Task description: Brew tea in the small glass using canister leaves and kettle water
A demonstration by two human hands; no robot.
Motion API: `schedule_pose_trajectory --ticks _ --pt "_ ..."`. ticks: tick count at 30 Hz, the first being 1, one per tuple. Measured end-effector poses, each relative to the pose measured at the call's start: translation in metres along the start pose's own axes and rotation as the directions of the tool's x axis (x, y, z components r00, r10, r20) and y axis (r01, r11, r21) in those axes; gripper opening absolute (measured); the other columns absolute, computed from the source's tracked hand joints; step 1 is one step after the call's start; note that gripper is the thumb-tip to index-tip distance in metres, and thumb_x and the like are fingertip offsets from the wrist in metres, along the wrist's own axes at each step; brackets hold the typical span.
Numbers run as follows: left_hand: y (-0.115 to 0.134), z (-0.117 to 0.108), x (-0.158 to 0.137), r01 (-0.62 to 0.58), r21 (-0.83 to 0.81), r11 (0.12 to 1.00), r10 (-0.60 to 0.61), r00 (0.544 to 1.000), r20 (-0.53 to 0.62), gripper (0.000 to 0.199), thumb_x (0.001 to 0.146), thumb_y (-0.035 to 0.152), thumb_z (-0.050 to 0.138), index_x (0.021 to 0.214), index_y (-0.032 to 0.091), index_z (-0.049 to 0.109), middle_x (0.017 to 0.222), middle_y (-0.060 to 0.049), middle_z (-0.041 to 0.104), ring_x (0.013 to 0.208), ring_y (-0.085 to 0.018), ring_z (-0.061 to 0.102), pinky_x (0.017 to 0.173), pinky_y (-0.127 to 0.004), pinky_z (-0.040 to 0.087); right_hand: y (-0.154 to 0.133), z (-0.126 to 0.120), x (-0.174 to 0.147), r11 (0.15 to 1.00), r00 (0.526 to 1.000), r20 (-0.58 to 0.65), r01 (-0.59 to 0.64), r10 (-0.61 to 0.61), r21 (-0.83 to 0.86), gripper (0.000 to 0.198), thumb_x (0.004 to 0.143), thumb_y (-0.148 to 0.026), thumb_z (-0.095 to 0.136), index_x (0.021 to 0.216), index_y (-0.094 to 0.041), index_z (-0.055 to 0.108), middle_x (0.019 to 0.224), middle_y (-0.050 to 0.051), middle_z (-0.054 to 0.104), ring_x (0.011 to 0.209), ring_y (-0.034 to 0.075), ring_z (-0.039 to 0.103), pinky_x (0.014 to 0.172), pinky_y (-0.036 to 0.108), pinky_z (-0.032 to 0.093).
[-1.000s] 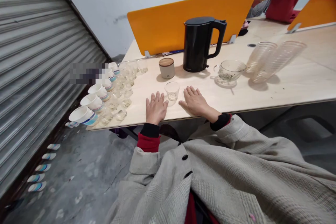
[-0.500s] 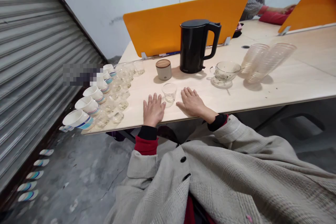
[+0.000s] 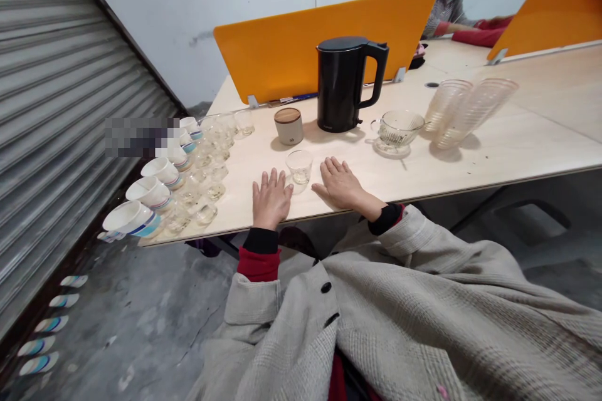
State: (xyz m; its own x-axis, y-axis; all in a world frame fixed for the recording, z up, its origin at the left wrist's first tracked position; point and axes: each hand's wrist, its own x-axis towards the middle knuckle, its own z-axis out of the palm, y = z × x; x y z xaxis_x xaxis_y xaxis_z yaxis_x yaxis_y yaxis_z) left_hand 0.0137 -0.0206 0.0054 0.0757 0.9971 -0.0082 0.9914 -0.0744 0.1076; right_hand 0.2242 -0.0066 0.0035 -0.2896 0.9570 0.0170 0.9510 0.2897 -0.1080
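My left hand (image 3: 271, 199) lies flat on the light wooden table (image 3: 531, 131) near its front edge, fingers stretched out. Flat on the tabletop too, my right hand (image 3: 342, 185) has its fingers angled toward the back left. Between them, a little beyond the fingertips, stands a clear plastic cup (image 3: 300, 167); no finger grips it. Behind that cup are a small grey canister with a wooden lid (image 3: 288, 126) and a black electric kettle (image 3: 339, 84). To the right of the kettle, a ribbed glass cup (image 3: 401, 128) sits on a glass saucer (image 3: 392, 148).
Rows of clear cups (image 3: 214, 172) and white paper cups (image 3: 147, 190) line the table's left end. Two stacks of clear plastic cups (image 3: 475, 113) stand at right. An orange divider (image 3: 273, 50) runs behind the kettle. A person (image 3: 446, 12) sits beyond it, arms on red cloth.
The view has shifted slightly, so the table's contents sit a bit further left. Both my hands stay flat in place. The other person's arms have moved on the red cloth.
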Motion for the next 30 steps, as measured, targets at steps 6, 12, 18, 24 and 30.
schedule_pose_trajectory --ticks 6,12,18,24,30 --pt "0.0010 -0.0008 -0.0008 -0.001 0.012 1.000 0.001 1.000 -0.004 0.065 0.111 0.046 0.024 0.169 0.020 0.033 0.180 -0.006 0.023 0.168 -0.034 0.017 0.136 -0.062 0.017 0.0014 0.0021 0.0015 1.000 1.000 -0.001 0.001 -0.001 0.010 0.082 0.107 -0.057 0.037 0.164 0.002 0.034 0.175 0.028 0.024 0.165 0.040 0.020 0.133 0.057 0.020" --pt "0.0005 0.0000 -0.0002 0.002 0.011 1.000 -0.002 1.000 -0.004 0.065 0.111 0.046 0.024 0.170 0.021 0.033 0.180 -0.005 0.023 0.168 -0.034 0.017 0.135 -0.062 0.017 0.0016 0.0036 0.0024 1.000 1.000 -0.009 0.001 -0.001 0.007 0.082 0.107 -0.057 0.037 0.164 0.002 0.035 0.175 0.028 0.025 0.165 0.040 0.021 0.133 0.057 0.020" --pt "0.0005 -0.0001 -0.0001 -0.005 -0.001 1.000 0.005 1.000 -0.001 0.065 0.111 0.045 0.024 0.169 0.019 0.033 0.180 -0.007 0.022 0.168 -0.035 0.017 0.135 -0.063 0.015 0.0013 0.0024 0.0018 1.000 1.000 0.001 -0.005 0.005 0.004 0.083 0.108 -0.056 0.037 0.165 0.003 0.034 0.175 0.028 0.025 0.165 0.040 0.021 0.133 0.057 0.019" --pt "0.0000 0.0013 0.0002 -0.004 0.006 1.000 0.004 1.000 -0.007 0.065 0.111 0.046 0.024 0.169 0.020 0.033 0.181 -0.007 0.022 0.168 -0.035 0.017 0.135 -0.062 0.016 0.0006 0.0015 0.0017 1.000 1.000 -0.003 -0.002 0.002 0.007 0.083 0.107 -0.056 0.038 0.164 0.004 0.035 0.175 0.028 0.025 0.165 0.040 0.021 0.133 0.057 0.019" --pt "-0.0005 0.0021 0.0003 -0.010 0.012 1.000 0.011 1.000 -0.025 0.065 0.110 0.046 0.024 0.169 0.021 0.034 0.180 -0.007 0.024 0.168 -0.035 0.019 0.135 -0.062 0.019 -0.0005 -0.0021 -0.0002 1.000 1.000 0.013 -0.005 0.005 0.010 0.082 0.108 -0.055 0.037 0.164 0.004 0.034 0.175 0.028 0.025 0.166 0.040 0.020 0.133 0.057 0.018"
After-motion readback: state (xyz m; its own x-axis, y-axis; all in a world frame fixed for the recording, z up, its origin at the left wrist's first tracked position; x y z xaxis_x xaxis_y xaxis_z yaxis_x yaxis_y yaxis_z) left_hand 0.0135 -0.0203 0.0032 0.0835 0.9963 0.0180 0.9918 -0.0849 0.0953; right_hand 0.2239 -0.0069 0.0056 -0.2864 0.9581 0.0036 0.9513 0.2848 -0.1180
